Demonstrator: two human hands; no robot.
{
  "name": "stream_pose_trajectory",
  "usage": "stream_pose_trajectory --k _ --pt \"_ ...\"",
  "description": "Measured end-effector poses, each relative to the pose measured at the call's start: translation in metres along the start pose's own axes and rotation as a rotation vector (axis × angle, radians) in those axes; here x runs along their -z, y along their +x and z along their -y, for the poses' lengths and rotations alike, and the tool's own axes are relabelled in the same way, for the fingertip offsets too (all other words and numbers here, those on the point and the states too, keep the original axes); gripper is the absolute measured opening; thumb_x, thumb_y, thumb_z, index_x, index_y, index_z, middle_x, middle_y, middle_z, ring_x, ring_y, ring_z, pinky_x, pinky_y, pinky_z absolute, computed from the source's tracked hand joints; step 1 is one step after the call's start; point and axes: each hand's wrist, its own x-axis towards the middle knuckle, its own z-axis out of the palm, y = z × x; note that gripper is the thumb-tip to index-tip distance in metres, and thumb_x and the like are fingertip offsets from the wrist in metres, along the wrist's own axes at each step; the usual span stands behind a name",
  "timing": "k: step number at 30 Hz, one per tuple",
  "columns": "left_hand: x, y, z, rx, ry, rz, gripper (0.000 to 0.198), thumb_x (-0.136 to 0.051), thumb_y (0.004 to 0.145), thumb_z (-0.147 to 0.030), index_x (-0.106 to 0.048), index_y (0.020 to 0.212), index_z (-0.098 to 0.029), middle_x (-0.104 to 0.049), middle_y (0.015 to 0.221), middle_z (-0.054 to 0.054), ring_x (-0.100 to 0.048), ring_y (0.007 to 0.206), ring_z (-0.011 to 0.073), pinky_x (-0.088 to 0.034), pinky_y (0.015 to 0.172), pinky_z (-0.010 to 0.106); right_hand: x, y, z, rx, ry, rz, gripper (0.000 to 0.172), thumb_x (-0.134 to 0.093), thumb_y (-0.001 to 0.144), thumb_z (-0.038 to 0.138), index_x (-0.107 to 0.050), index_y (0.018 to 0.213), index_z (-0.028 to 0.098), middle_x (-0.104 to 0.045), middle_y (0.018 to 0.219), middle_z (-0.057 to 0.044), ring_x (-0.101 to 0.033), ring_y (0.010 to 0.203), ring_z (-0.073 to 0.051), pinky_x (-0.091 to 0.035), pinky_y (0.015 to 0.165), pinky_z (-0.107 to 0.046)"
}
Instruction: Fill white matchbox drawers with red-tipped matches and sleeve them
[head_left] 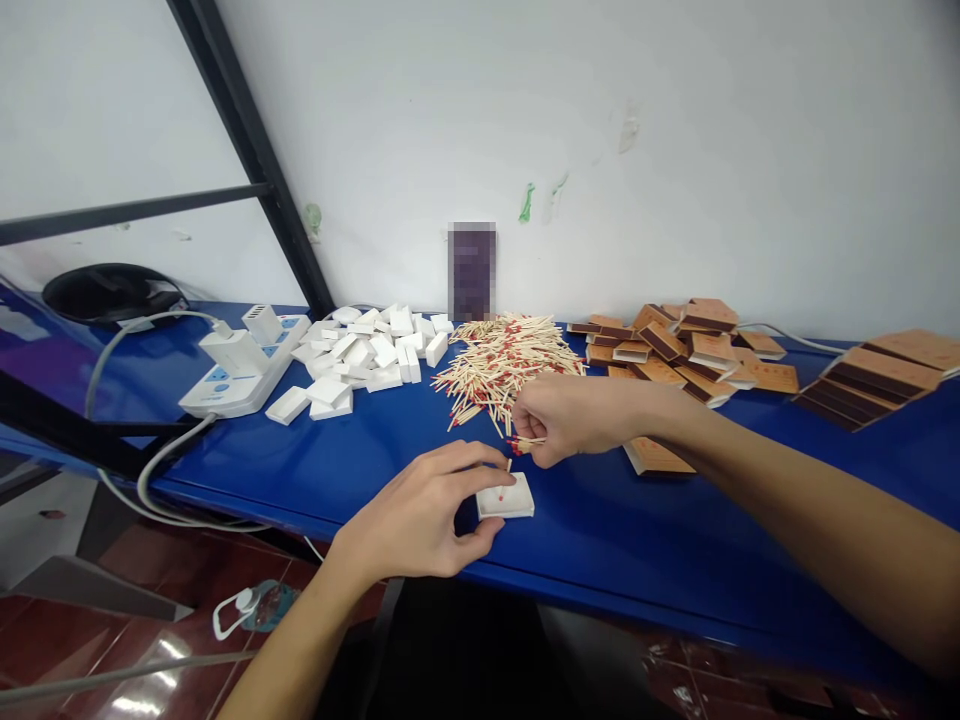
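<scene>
My left hand (427, 515) grips a small white matchbox tray (507, 497) near the front edge of the blue table (600, 540); a red-tipped match lies in the tray. My right hand (574, 415) is closed on a few matches (527, 441) just above and right of the tray. Behind it lies a loose pile of red-tipped matches (502, 365).
A heap of white inner trays (367, 355) lies at the back left beside a white power strip (244, 365) with cables. Orange-brown matchbox sleeves (675, 350) are piled at the back right, with a flat row (877, 375) farther right. One sleeve (656, 457) lies under my right wrist.
</scene>
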Motion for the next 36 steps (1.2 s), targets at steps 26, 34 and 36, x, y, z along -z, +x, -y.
stream_pose_trajectory --k 26,34,36 --pt "0.002 0.001 0.0 0.117 -0.049 -0.006 0.028 -0.069 0.087 -0.02 -0.049 0.105 -0.023 -0.058 0.108 0.004 -0.057 0.095 0.0193 -0.047 0.085 0.032 0.002 -0.014 0.029 0.15 0.004 0.041 0.025 -0.062 0.07 0.021 -0.04 0.058 0.02 -0.037 0.051 0.007 -0.032 0.048 -0.009 -0.021 0.049 -0.028" --pt "0.0 0.003 0.002 0.13 -0.1 -0.05 0.035 -0.074 0.083 -0.018 -0.043 0.099 -0.023 -0.053 0.103 0.0 -0.052 0.092 0.016 -0.044 0.081 0.028 -0.008 -0.006 0.034 0.188 -0.006 0.014 0.031 -0.063 0.075 0.021 -0.037 0.058 0.02 -0.036 0.05 0.006 -0.034 0.05 -0.01 -0.024 0.052 -0.028" --pt "0.0 0.003 0.002 0.134 -0.09 -0.048 0.034 -0.074 0.083 -0.019 -0.043 0.097 -0.023 -0.053 0.101 0.0 -0.051 0.09 0.0158 -0.044 0.079 0.028 -0.008 -0.005 0.034 0.204 0.006 0.024 0.032 -0.061 0.077 0.02 -0.038 0.056 0.02 -0.036 0.048 0.007 -0.034 0.05 -0.01 -0.025 0.053 -0.028"
